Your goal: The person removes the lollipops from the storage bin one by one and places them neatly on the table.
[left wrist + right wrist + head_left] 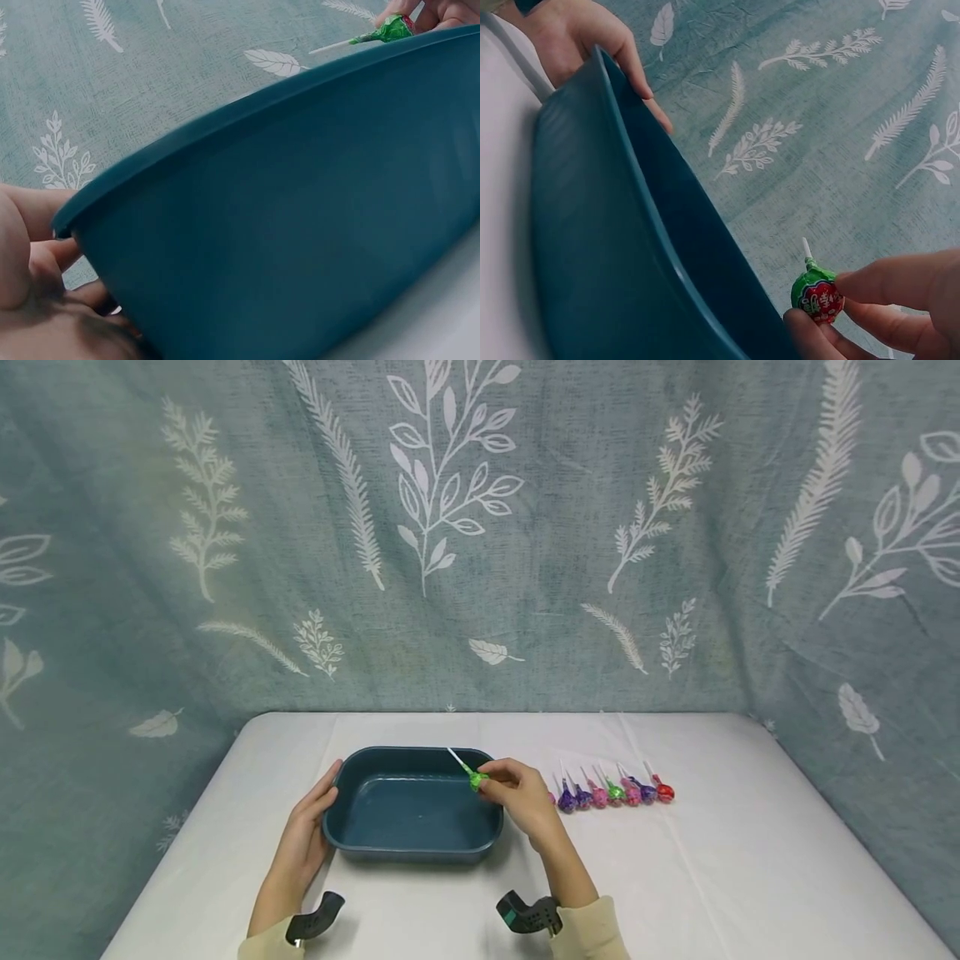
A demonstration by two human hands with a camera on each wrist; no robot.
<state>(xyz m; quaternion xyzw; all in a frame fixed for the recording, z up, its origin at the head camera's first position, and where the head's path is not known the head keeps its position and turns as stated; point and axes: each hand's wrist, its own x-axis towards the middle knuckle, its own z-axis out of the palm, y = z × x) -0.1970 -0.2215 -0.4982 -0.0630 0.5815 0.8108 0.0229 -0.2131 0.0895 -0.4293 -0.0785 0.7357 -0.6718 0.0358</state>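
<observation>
A dark teal rectangular bin (pixel 412 852) stands on the table, and its visible floor is bare. Against its left end rests my left hand (pixel 300 835), fingers fairly straight along the outer wall. My right hand (pixel 522 793) pinches a green-wrapped lollipop (pixel 477 781) by its candy end, over the bin's right side, with the white stick pointing up and left. In the right wrist view the lollipop (pixel 817 296) shows a red label between thumb and fingers. The left wrist view shows the bin's outer wall (pixel 285 202) close up.
To the right of the bin lies a row of several wrapped lollipops (pixel 615 793), purple, pink, green and red, sticks pointing away. The white-covered table (pixel 750 860) ends at a patterned green curtain (pixel 540 527). A black wrist camera (pixel 528 912) sits at each sleeve.
</observation>
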